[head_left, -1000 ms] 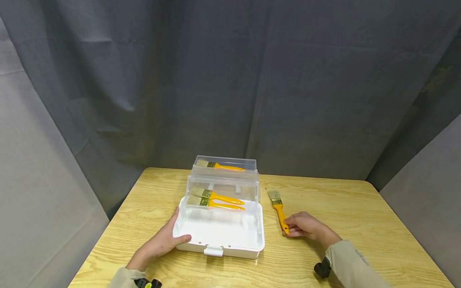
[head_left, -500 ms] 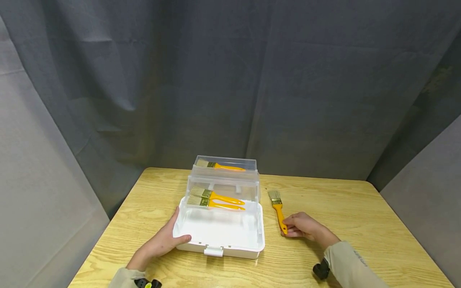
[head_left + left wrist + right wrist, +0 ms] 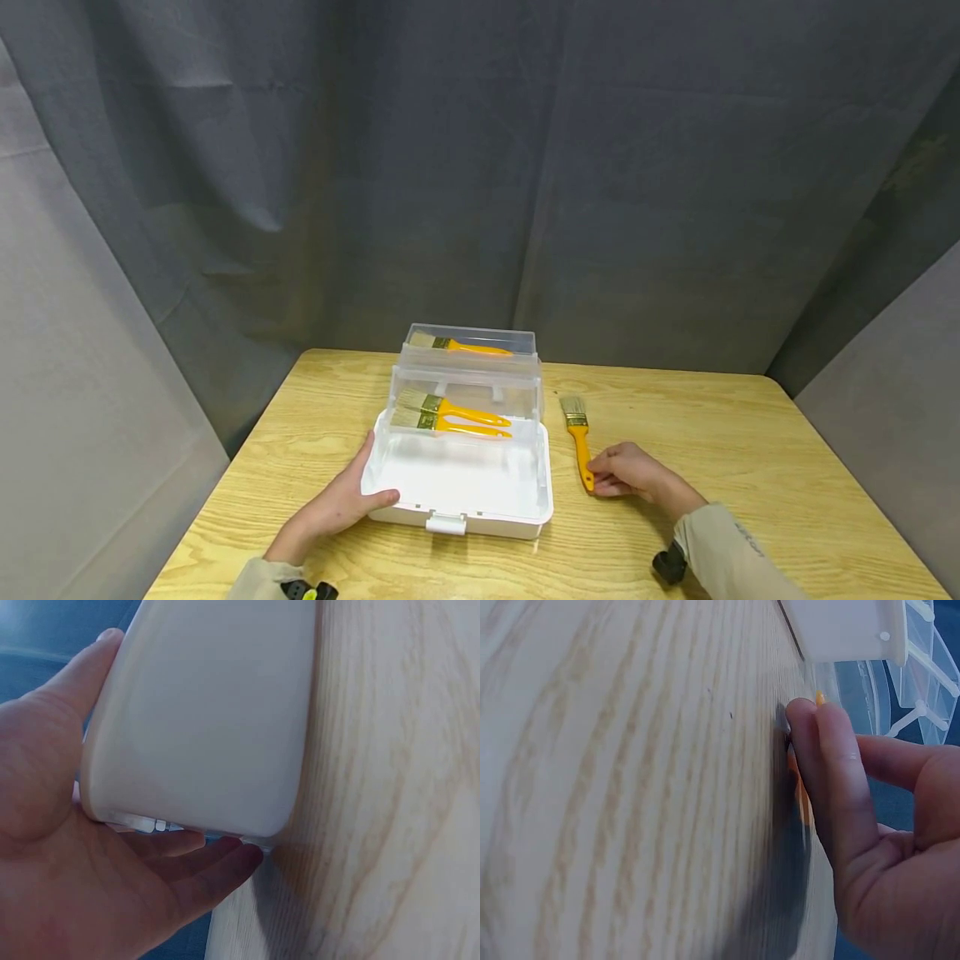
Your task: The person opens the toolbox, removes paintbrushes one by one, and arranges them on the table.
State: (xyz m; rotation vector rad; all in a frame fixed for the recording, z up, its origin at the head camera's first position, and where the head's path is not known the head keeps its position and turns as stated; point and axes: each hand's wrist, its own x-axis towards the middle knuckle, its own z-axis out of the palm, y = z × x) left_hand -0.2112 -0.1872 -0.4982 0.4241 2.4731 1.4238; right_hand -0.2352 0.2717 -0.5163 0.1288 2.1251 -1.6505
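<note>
A white box point(image 3: 502, 527) with clear fold-out trays stands unfolded on the table. My left hand point(image 3: 341, 502) holds its left end, thumb over the front rim; in the left wrist view the fingers point(image 3: 214, 881) wrap the box's far corner. To the right of the box, a paintbrush point(image 3: 579, 437) with a yellow handle lies bristles away from me. My right hand point(image 3: 630, 471) pinches the end of its handle between thumb and fingers. In the right wrist view that hand point(image 3: 870, 832) hides most of the handle, close against the tabletop.
Two similar paintbrushes, an upper one point(image 3: 472, 413) and a lower one point(image 3: 476, 430), lie in the lower clear tray. Another paintbrush point(image 3: 480, 348) lies in the top tray point(image 3: 525, 337). A white latch point(image 3: 446, 524) hangs at the box's front. Behind the wooden table point(image 3: 705, 433) hangs a dark curtain point(image 3: 637, 208).
My right hand has shifted the handle end slightly left, so the paintbrush now points more straight away from me. The left hand and the box have stayed nearly still.
</note>
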